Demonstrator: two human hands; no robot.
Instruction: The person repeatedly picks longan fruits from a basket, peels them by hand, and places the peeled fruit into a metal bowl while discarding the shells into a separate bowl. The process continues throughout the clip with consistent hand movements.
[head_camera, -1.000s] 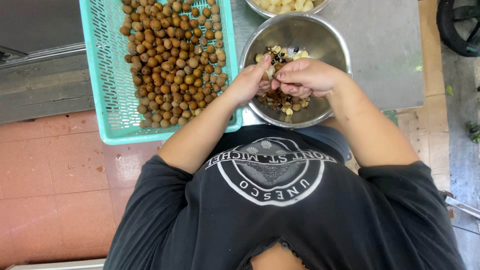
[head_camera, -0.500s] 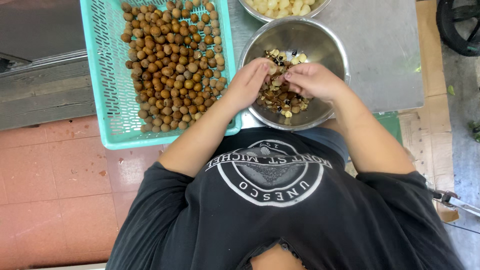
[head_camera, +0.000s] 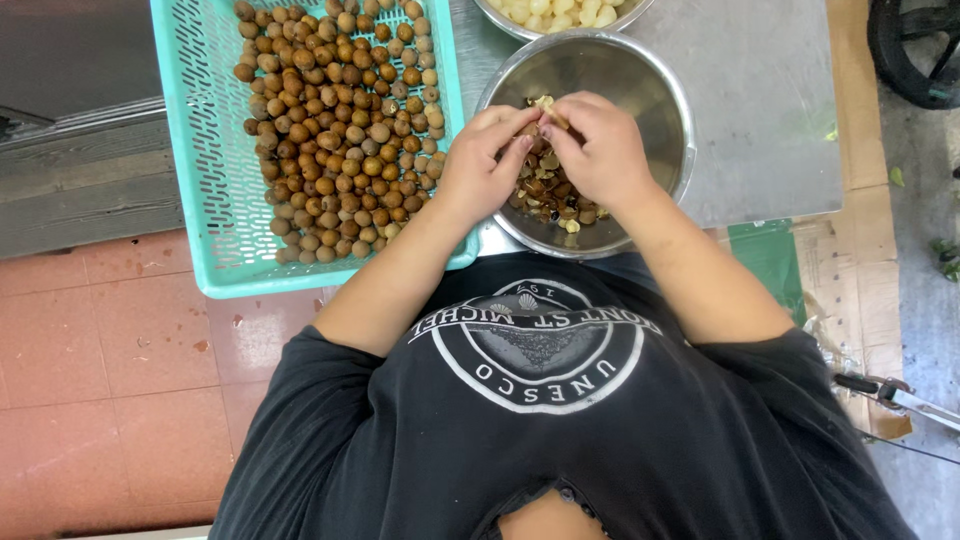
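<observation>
Hands are seen meeting over a steel bowl (head_camera: 655, 85) that stands on the grey bench (head_camera: 760, 110), close to its near edge. The left hand (head_camera: 485, 160) and the right hand (head_camera: 600, 150) are brought together fingertip to fingertip, and a small brown fruit (head_camera: 548, 112) is pinched between them above the middle of the bowl; the fingers of both hands are closed on it, a pale part of it showing at the top. How far the shell has been opened cannot be told.

In the bottom of the steel bowl a heap of brown shell pieces (head_camera: 550, 195) is seen, partly hidden under the hands.

Just to the left of the bowl a turquoise slotted basket (head_camera: 200, 150) is set, its near edge hanging past the bench edge over the red tiled floor (head_camera: 110, 350). It is filled with round brown unpeeled fruits (head_camera: 340, 130), heaped mostly toward its right side.

Beyond the steel bowl, at the far edge of the view, the rim of a second bowl (head_camera: 500, 22) is seen, holding pale peeled fruit (head_camera: 560, 12).

The right part of the bench is bare metal. A black shirt (head_camera: 560, 440) with a round white print is worn by the person.
</observation>
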